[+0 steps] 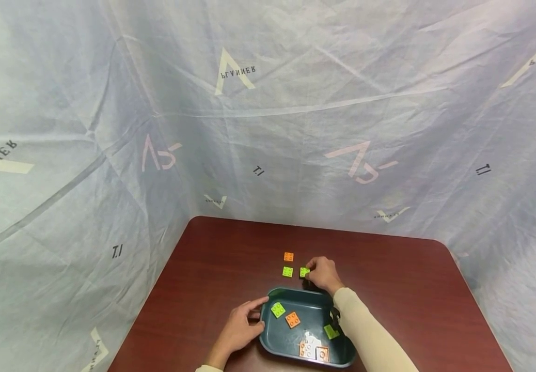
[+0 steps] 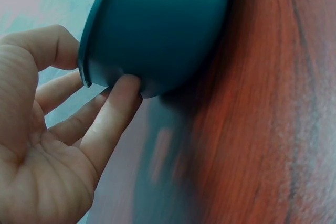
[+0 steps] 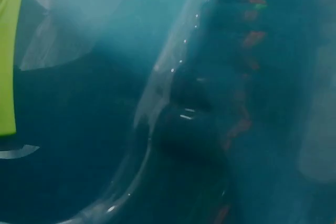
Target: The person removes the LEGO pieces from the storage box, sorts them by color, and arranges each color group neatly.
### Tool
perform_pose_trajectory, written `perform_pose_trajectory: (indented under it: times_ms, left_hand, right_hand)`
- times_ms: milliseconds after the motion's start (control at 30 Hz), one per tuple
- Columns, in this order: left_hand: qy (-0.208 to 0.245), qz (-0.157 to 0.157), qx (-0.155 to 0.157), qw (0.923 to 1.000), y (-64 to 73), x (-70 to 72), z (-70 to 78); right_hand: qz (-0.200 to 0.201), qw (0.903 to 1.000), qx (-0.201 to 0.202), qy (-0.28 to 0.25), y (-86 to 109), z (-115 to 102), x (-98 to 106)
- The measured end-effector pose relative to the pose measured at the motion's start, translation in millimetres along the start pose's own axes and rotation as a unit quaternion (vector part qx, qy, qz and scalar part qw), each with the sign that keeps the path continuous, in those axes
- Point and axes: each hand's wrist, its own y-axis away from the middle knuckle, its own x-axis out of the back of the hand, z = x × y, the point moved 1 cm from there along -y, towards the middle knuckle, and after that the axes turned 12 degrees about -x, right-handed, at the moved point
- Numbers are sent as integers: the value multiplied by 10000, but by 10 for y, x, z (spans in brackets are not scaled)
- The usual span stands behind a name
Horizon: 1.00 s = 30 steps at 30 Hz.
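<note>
A dark teal tray [image 1: 272,342] sits at the table's near side. My left hand [image 1: 239,326] touches the tray's left side with spread fingers; in the left wrist view its fingertips meet the rim and outer wall. Beyond the tray, my right hand [image 1: 325,274] pinches a lime-green toy brick [image 1: 303,272] at the tabletop. Left of it lie another green brick [image 1: 287,272] and an orange brick [image 1: 288,257]. Inside the tray are green bricks [image 1: 278,310] and several orange bricks [image 1: 293,320]. The right wrist view shows only part of a green brick [image 3: 6,61] and teal tray surfaces.
The reddish-brown wooden table [image 1: 212,258] extends around the tray on both sides. Pale printed sheeting [image 1: 268,129] hangs behind the table and along its sides. My right forearm [image 1: 370,330] crosses over the tray's right edge.
</note>
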Motion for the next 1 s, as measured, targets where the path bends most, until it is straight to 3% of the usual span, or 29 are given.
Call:
perform_pose_trajectory:
  times_ms: [533, 1000]
  left_hand:
    - [26, 1, 13, 10000, -5, 1, 5]
    - [-10, -20, 39, 10000, -1, -2, -36]
  right_hand:
    - [-130, 9997, -182, 96, -4, -58, -17]
    - [-174, 9998, -17, 46, -8, -53, -29]
